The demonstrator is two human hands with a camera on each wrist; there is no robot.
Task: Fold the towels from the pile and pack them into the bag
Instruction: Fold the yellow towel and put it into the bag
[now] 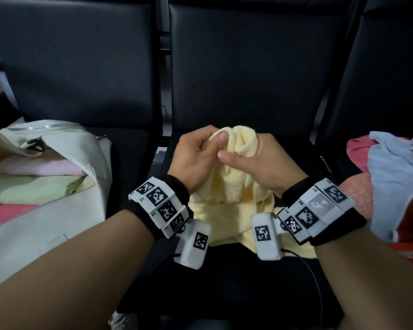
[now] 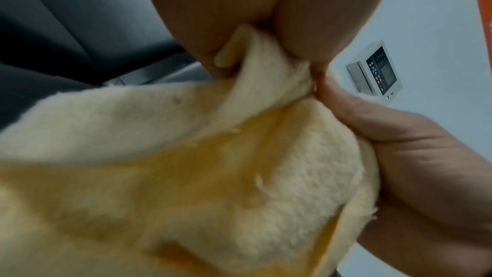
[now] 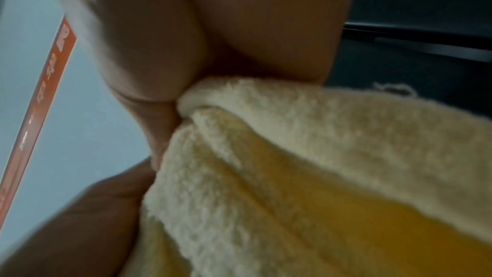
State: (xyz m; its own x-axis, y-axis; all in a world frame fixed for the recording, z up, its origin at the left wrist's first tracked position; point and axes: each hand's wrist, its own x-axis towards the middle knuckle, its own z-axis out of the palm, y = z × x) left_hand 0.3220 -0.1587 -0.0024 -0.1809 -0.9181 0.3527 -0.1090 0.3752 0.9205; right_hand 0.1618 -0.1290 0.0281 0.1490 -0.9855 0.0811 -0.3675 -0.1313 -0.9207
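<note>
Seats: a row of black padded seats (image 1: pixel 248 67) with upright backs filled the head view, split by dark vertical gaps.
Wrist bands: black bands with white blocks printed with black square markers (image 1: pixel 157 206) circled both wrists.
Cable: a thin black cable (image 1: pixel 316 277) trailed across the middle seat cushion.
Wall panel: a small grey panel with buttons and a dark screen (image 2: pixel 376 71) was fixed to a pale wall.
Orange strip: an orange strip with white lettering (image 3: pixel 40 96) ran slantwise across that wall.

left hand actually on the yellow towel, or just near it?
Touching. In the head view the left hand has its fingers curled round the yellow towel, bunched at the top; the left wrist view shows cloth pinched against the palm.
</note>
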